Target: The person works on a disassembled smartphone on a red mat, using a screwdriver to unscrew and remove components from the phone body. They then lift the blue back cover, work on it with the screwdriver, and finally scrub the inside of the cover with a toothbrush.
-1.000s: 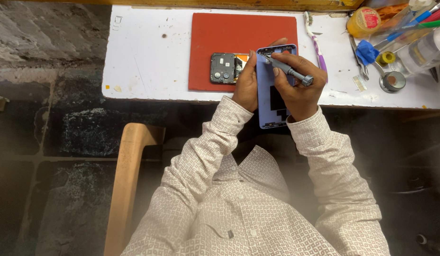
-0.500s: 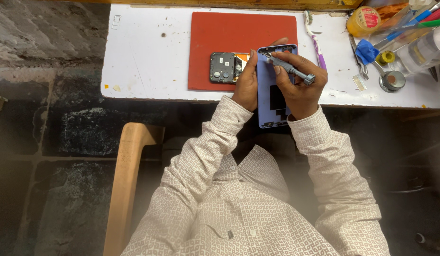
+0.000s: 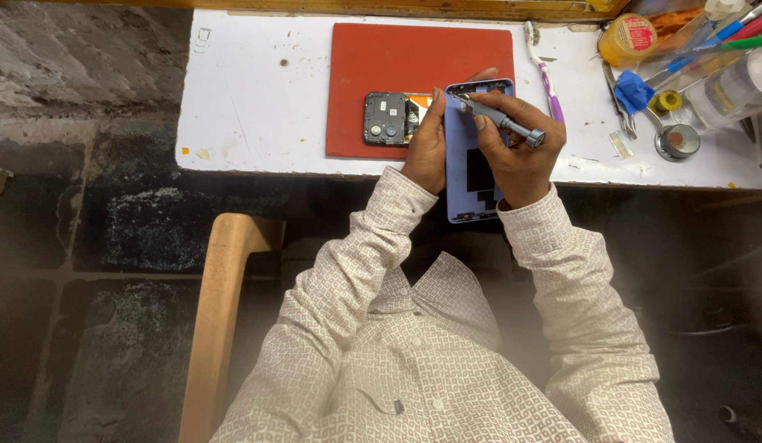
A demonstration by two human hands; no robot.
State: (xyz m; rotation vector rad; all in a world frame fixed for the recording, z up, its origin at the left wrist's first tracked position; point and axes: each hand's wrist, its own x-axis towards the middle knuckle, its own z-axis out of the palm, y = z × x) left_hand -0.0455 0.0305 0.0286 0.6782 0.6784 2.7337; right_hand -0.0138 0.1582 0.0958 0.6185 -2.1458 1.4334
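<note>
The phone back cover (image 3: 471, 184), a pale violet shell with dark cut-outs showing on its inner face, stands tilted over the near edge of the counter (image 3: 258, 90), its upper end above the red mat (image 3: 397, 61) and its lower end hanging past the edge toward the person's chest. The left hand (image 3: 426, 148) is wrapped around the cover's left side, fingers reaching up along its edge. The right hand (image 3: 516, 156) grips a grey screwdriver (image 3: 500, 121) between thumb and fingers, with its tip set against the cover's upper left corner and its round cap pointing to the right.

Just left of the cover, touching the left hand's fingers, a dark phone body (image 3: 391, 117) lies flat on the red mat, with an orange patch visible at its right end. To the right of the mat, a toothbrush (image 3: 543, 70) with a purple handle lies on the white counter. Further right are metal tweezers (image 3: 615, 102), a small round tin (image 3: 676, 141), a blue-wrapped tool (image 3: 635, 90), a yellow jar (image 3: 627, 37) and a clear bottle (image 3: 738, 90), crowded near the counter's far right corner. A wooden chair arm (image 3: 217, 320) shows at the person's left.
</note>
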